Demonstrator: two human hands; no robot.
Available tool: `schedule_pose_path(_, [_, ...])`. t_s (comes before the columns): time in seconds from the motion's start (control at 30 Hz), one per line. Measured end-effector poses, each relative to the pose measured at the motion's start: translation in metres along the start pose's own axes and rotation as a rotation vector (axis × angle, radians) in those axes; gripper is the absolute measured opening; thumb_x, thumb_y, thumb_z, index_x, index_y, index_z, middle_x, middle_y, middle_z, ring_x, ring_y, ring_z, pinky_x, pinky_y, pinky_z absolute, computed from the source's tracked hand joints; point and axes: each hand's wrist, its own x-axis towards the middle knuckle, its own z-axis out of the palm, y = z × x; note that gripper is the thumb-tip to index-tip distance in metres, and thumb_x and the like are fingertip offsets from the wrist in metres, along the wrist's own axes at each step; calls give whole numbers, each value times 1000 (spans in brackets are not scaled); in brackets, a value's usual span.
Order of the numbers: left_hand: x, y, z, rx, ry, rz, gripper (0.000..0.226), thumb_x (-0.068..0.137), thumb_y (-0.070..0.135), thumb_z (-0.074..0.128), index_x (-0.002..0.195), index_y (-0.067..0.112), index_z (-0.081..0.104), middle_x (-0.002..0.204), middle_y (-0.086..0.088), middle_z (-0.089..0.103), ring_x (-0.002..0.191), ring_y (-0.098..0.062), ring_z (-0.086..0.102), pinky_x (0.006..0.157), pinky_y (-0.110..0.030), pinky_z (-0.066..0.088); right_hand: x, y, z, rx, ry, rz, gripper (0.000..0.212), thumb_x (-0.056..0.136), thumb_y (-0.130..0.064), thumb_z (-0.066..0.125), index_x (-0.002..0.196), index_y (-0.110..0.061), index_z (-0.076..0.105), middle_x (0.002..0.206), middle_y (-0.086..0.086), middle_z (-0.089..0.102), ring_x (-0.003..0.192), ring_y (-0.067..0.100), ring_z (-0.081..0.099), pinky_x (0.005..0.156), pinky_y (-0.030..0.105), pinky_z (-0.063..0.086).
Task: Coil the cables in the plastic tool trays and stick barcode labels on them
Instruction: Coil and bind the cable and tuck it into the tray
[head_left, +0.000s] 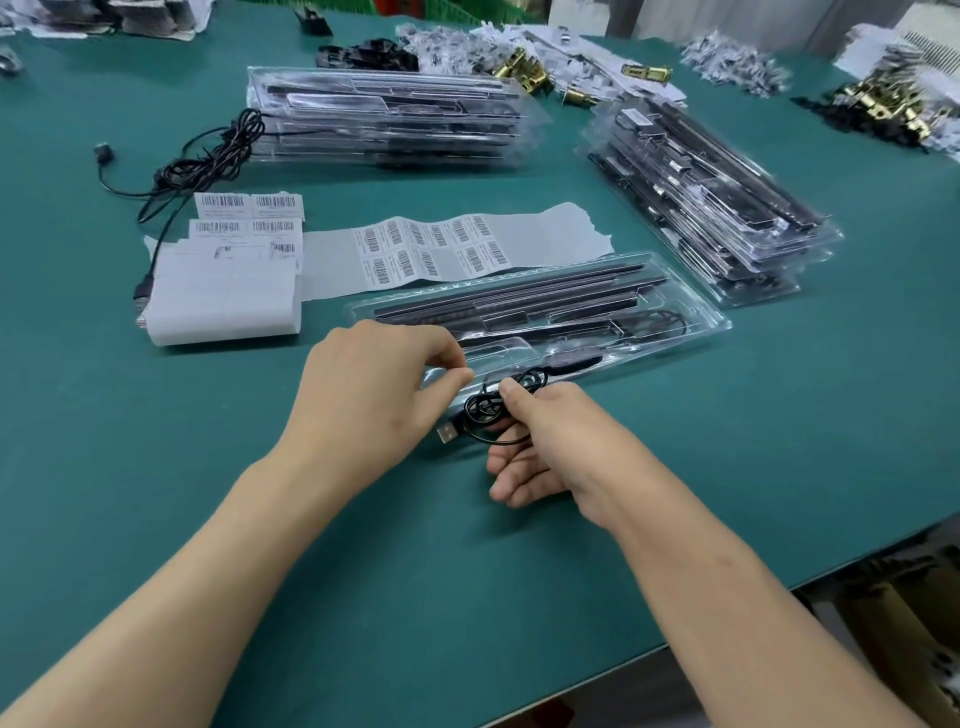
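My right hand (550, 436) holds the coiled black cable (491, 410). The thumb presses on top of the loops, the upper fingers curl under them, and the lower fingers hang loose and half open. The wrist is turned so the palm faces left. The silver USB plug (445, 432) sticks out of the coil to the left, between my hands.

My left hand (374, 395) is palm down with the knuckles up and the fingers curled tight. Thumb and forefinger tips meet right at the near edge of the clear plastic tray (675, 325). Can't tell if they pinch a cable strand or the tray edge. Both forearms are bare and reach in from the bottom over the green table (467, 597).

The coil sits just in front of the tray, and its far end runs into it. The tray lies at a slant and holds long dark tools.

Behind it is a barcode label strip (457, 249). To the left is a white label roll (223, 301) with more labels on top. Further back are a tangled loose cable (208, 156) and a back tray stack (384, 114), with a right tray stack (711, 208) off to the right. Brass hardware (524, 75) lies along the far edge.
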Motion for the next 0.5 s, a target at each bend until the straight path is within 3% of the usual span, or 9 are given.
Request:
schedule_pose_path(0.17, [0, 2, 0, -9, 23, -2, 13, 91, 44, 67, 89, 33, 73, 75, 13, 72, 75, -24, 68, 64, -33, 43, 2, -2, 0, -49, 6, 25, 43, 111, -39, 38, 98, -2, 56, 50, 9, 64, 37, 23, 62, 35, 24, 46])
schedule_pose_path(0.33, [-1, 1, 1, 7, 2, -13, 13, 92, 45, 65, 90, 33, 72, 58, 18, 52, 70, -24, 65, 62, -33, 43, 7, -10, -7, -147, -25, 36, 40, 110, -38, 38, 93, -6, 55, 47, 5, 62, 35, 20, 59, 36, 21, 45])
schedule_pose_path(0.43, [-1, 1, 1, 4, 10, -22, 14, 92, 45, 65, 90, 33, 72, 61, 18, 56, 72, -23, 65, 63, -33, 43, 10, -13, -11, -142, -63, 46, 40, 110, -38, 40, 93, -6, 56, 48, 3, 62, 36, 18, 60, 36, 21, 45])
schedule_pose_path(0.5, [-1, 1, 1, 1, 5, -31, 15, 93, 46, 63, 91, 34, 71, 72, 17, 68, 75, -22, 66, 66, -34, 47, 11, -12, -12, -136, -75, 49, 40, 110, -39, 41, 93, -6, 56, 49, 4, 63, 37, 19, 60, 37, 21, 46])
